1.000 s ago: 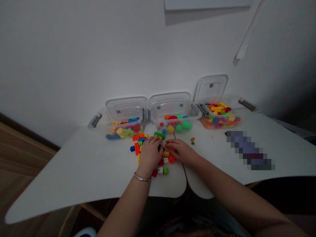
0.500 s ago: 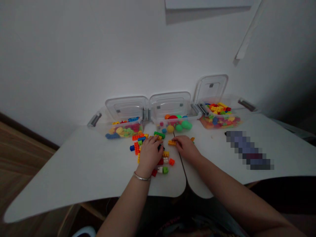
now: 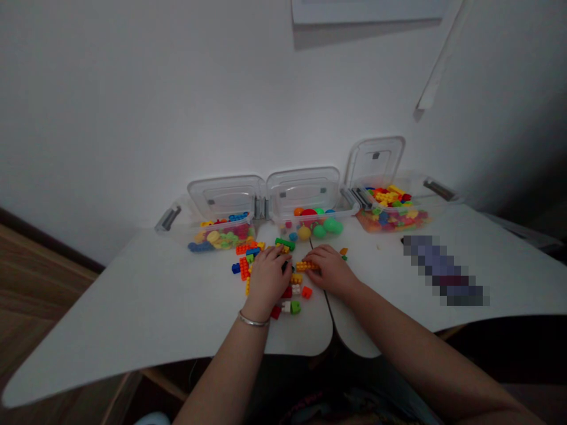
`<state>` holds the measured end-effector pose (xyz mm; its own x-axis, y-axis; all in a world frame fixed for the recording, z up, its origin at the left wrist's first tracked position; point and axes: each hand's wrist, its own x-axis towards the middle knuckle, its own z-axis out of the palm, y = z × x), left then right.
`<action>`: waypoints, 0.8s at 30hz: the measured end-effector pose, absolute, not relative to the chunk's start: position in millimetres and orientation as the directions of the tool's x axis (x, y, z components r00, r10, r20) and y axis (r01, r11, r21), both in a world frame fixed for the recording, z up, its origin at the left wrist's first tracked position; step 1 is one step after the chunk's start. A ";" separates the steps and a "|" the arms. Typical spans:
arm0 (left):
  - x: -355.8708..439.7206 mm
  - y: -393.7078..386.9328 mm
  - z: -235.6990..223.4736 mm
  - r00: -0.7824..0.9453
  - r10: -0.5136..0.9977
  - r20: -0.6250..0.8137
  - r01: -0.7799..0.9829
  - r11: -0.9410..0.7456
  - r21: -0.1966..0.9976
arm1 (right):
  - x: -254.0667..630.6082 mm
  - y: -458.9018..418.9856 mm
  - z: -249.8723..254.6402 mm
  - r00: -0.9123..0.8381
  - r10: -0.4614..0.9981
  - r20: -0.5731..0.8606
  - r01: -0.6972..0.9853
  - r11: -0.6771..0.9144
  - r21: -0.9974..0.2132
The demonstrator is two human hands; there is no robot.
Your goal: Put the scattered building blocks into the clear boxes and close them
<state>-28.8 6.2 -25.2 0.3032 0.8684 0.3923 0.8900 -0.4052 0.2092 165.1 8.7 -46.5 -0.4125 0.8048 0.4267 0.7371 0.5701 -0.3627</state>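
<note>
Under and left of the left hand point(image 3: 268, 273), bricks point(image 3: 244, 268) lie bunched; its fingers drape over them, grip not visible, perhaps to corral them. Beside it, the right hand point(image 3: 333, 271) grasps a yellow brick point(image 3: 303, 267) by one end, probably for control. Beyond both, open bins point(image 3: 310, 219) line the white table point(image 3: 155, 307) against a pale wall point(image 3: 177, 88).
</note>
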 end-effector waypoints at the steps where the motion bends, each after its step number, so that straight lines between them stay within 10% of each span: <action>1: -28.9 6.3 -25.4 0.306 0.868 0.392 0.888 -0.408 0.212 | 165.3 9.1 -46.8 -0.405 0.801 0.441 0.726 0.574 -0.378; 10: -29.2 6.6 -25.9 0.304 0.875 0.376 0.891 -0.401 0.213 | 207.5 12.1 -4.8 0.098 0.584 0.806 0.677 0.555 -0.484; 16: -29.4 7.1 -25.4 0.315 0.869 0.381 0.887 -0.412 0.208 | 262.0 40.3 19.6 0.456 0.424 0.782 0.658 0.431 -0.618; 24: -29.1 6.5 -25.5 0.310 0.873 0.376 0.894 -0.402 0.198 | 314.6 86.0 30.5 0.520 0.428 0.740 0.722 0.243 -0.648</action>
